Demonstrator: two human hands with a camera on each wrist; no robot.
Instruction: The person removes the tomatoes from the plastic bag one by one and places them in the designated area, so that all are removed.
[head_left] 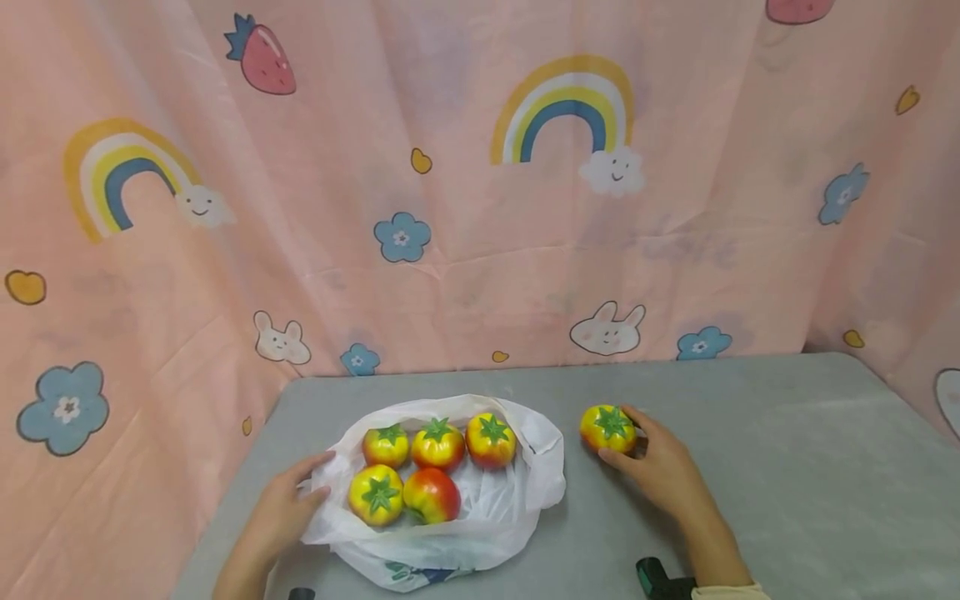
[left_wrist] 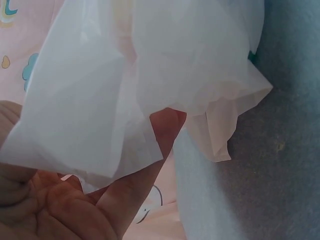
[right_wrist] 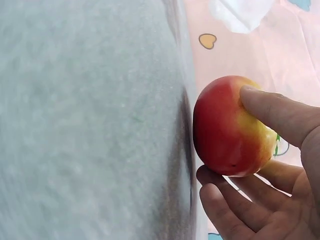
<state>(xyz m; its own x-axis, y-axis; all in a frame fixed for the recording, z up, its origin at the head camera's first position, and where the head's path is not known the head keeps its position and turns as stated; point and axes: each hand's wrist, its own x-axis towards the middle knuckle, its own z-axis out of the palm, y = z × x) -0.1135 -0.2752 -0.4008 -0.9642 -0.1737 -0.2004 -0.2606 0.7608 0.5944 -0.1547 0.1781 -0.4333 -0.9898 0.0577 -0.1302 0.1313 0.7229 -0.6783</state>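
A white plastic bag (head_left: 442,546) lies on the table with its mouth spread wide. Inside are several red-and-yellow tomatoes (head_left: 438,446), most showing green star-shaped tops. At the bag's left rim, my left hand (head_left: 279,508) holds the plastic between thumb and fingers; in the left wrist view the thin sheet (left_wrist: 95,110) covers part of that hand. To the right of the bag, my right hand (head_left: 663,467) grips a single tomato (head_left: 602,427) between thumb and fingers. The right wrist view shows this tomato (right_wrist: 225,125) low at the table surface, its red underside facing the camera.
The grey table (head_left: 795,467) extends to the right of my right hand. Behind it hangs a pink curtain (head_left: 480,292) printed with rainbows, rabbits and flowers. A dark strap piece (head_left: 660,579) sits at my right wrist.
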